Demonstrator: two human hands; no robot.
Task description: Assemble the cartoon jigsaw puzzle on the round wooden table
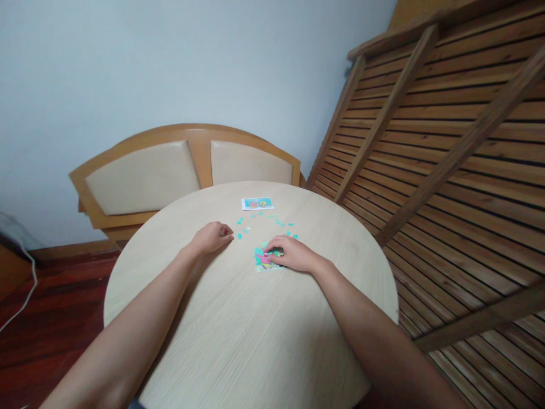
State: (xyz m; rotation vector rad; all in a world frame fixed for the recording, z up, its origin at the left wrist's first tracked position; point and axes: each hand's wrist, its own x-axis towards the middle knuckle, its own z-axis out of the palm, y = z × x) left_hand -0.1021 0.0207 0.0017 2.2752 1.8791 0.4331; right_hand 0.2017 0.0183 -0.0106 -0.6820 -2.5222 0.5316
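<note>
A partly assembled jigsaw puzzle [259,262], turquoise with pink and yellow parts, lies flat on the round table. My right hand [293,253] covers its right side, with bent fingers and thumb gripping it around the pink part. What lies under the palm is hidden. To the left, my left hand [213,236] rests low over the tabletop, fingers curled in and thumb and fingertips together. Whether a small piece sits in that pinch is too small to see. Loose turquoise puzzle pieces [239,236] lie just right of its fingertips, with several more in an arc beyond the puzzle.
A printed picture card [258,203] lies near the far side of the pale round table [238,329]. Behind stands a wooden headboard with cream panels [145,179] against the wall. A slatted wooden frame [426,142] leans at the right. A white cable [32,284] hangs at the left.
</note>
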